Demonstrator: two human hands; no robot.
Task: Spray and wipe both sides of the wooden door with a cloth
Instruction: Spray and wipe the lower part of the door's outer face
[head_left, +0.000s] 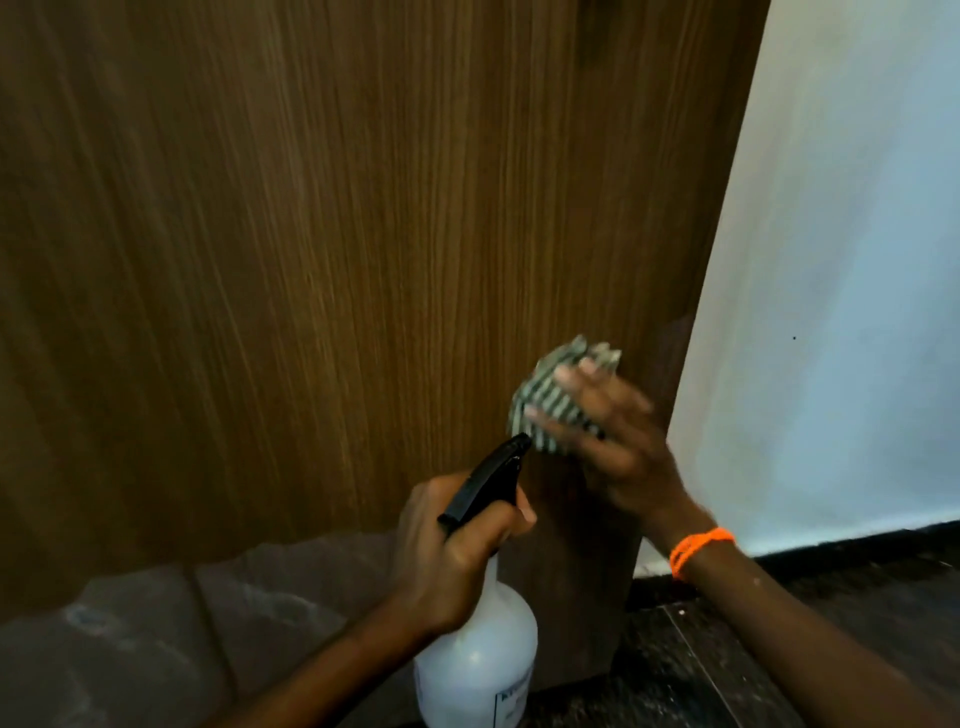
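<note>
Wooden door (322, 249) cut off by top and left frame edges; its bottom corner hidden behind spray bottle (480, 660) and both arms. Right hand (613, 441) motion-blurred, fingers (569, 374) smeared, covering much of the striped cloth (550, 395) so its full shape is unclear. Bottle base runs past the bottom edge, label print too small to read, neck and trigger buried under left hand (447, 551); both forearms cropped at the bottom edge.

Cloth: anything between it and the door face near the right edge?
Nothing visible. The right hand presses the striped cloth flat against the wooden door low near its right edge. The spray bottle, gripped by the left hand, sits below and left, nozzle just under the cloth.
</note>
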